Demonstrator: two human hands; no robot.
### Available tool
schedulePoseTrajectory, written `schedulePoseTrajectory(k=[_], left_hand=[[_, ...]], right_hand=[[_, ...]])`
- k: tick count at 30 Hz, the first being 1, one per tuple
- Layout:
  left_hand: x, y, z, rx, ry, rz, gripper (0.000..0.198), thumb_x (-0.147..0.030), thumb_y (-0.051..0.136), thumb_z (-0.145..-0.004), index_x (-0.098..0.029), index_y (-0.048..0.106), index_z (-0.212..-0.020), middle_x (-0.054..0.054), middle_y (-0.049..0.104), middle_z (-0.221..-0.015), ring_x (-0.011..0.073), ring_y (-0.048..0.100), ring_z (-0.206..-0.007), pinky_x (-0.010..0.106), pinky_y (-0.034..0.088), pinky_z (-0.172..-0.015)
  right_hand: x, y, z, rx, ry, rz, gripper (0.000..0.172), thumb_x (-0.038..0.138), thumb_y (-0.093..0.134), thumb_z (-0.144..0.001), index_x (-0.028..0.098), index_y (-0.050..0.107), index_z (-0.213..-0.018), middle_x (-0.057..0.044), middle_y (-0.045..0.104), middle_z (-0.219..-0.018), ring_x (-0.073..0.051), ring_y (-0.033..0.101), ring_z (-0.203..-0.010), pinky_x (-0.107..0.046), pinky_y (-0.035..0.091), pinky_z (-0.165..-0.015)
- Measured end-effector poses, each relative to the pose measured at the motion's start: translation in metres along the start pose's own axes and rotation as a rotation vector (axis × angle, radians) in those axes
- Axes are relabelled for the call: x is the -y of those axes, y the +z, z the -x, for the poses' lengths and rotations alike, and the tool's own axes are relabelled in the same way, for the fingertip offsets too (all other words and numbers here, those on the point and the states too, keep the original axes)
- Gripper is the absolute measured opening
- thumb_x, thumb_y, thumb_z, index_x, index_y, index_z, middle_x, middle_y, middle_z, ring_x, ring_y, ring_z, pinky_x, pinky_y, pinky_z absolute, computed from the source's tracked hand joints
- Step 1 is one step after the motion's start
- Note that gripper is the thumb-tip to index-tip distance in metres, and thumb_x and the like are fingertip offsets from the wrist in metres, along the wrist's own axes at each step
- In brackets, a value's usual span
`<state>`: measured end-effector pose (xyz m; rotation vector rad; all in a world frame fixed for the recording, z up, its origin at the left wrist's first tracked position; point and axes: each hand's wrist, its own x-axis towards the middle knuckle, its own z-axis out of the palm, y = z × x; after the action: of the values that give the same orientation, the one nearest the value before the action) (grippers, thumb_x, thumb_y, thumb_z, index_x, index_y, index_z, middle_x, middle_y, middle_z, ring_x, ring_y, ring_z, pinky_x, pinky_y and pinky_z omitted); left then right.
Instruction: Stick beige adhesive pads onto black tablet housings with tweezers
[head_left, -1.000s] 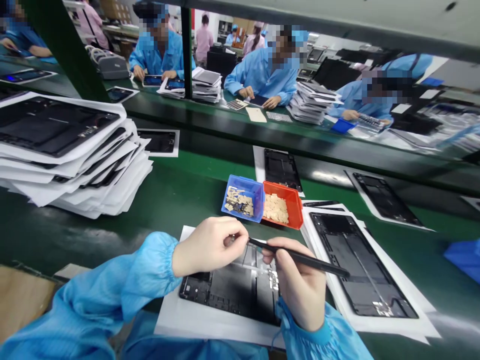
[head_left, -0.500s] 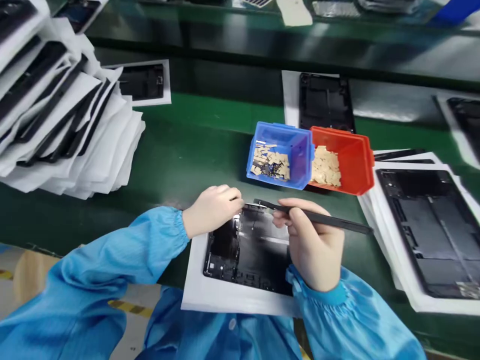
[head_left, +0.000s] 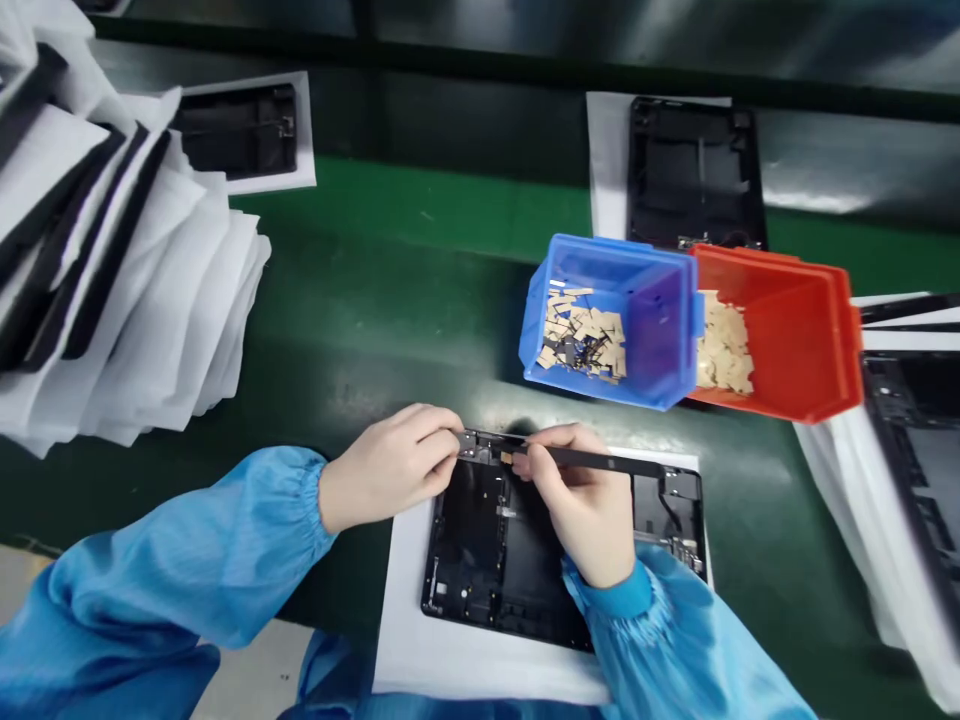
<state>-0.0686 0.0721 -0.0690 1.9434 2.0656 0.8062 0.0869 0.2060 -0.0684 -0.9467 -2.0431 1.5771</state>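
Note:
A black tablet housing lies open on a white sheet in front of me, its inner parts facing up. My left hand is closed, thumb and fingertips pinched at the housing's upper left corner. In my right hand are black tweezers, held low and nearly flat across the housing. Their tips point left to its upper edge, close to my left fingertips. A small tan piece shows by the right fingertips; whether the tweezers grip it I cannot make out.
A blue bin of small tan and dark pieces stands beyond my right hand, beside a red bin of tan pieces. Housings interleaved with white sheets are stacked at left. More housings lie at right and one behind the bins.
The view has shifted closer and lower. The tweezers have come down to the housing's upper edge, nearer my left fingertips. My left hand stays at the upper left corner.

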Motion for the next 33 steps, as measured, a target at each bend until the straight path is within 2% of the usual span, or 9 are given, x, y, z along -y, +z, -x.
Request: schedulePoseTrajectory(k=[9, 33], left_hand=[[0.0026, 0.0009, 0.0027, 0.036, 0.018, -0.014, 0.014, -0.010, 0.046, -0.086, -0.014, 0.058, -0.082, 0.008, 0.059, -0.098, 0.0171, 0.056, -0.089, 0.032, 0.052, -0.083], [0.0027, 0.0014, 0.0019, 0.032, 0.023, -0.018, 0.012, -0.009, 0.047, -0.086, -0.013, 0.057, -0.082, 0.008, 0.059, -0.099, 0.0175, 0.055, -0.088, 0.032, 0.052, -0.083]], right_hand=[[-0.0016, 0.0021, 0.0000, -0.017, 0.010, 0.040, 0.014, 0.028, 0.060, -0.084, 0.019, 0.058, -0.074, 0.000, 0.063, -0.065, -0.013, 0.062, -0.058, -0.024, 0.052, -0.056], [-0.0030, 0.0026, -0.0011, 0.006, 0.017, 0.075, 0.014, 0.029, 0.059, -0.085, 0.019, 0.057, -0.075, 0.000, 0.064, -0.065, -0.013, 0.063, -0.056, -0.022, 0.049, -0.052]])
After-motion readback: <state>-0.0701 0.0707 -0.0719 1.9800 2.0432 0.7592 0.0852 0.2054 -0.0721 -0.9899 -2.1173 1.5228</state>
